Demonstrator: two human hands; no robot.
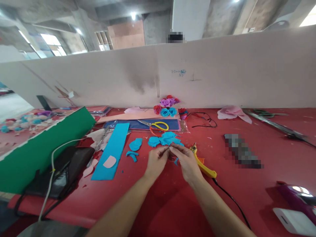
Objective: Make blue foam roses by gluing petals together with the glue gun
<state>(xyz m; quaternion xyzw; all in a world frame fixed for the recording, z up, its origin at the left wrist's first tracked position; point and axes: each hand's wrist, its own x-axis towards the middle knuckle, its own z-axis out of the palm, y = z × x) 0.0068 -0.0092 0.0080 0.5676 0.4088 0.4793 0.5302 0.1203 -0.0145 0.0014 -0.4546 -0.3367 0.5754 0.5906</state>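
My left hand (158,160) and my right hand (185,161) meet fingertip to fingertip above the red table, both closed in a pinch. Whatever sits between the fingertips is too small and hidden to make out. Just beyond them lie blue crepe-paper petals (168,137), partly covered by my right fingers. A small blue scrap (176,161) shows under the right hand. Beside that hand rests a yellow glue gun (206,169) with a black cord. Left of my left hand are a loose blue petal (135,144) and a curled blue piece (132,155).
A blue paper strip (106,164) bears a pale pink petal (109,161). Yellow-handled scissors (160,125) lie on a packet behind. Finished paper roses (168,112) stand near the white partition (222,72). A green board (49,148) leans at left; a white box (295,221) sits front right.
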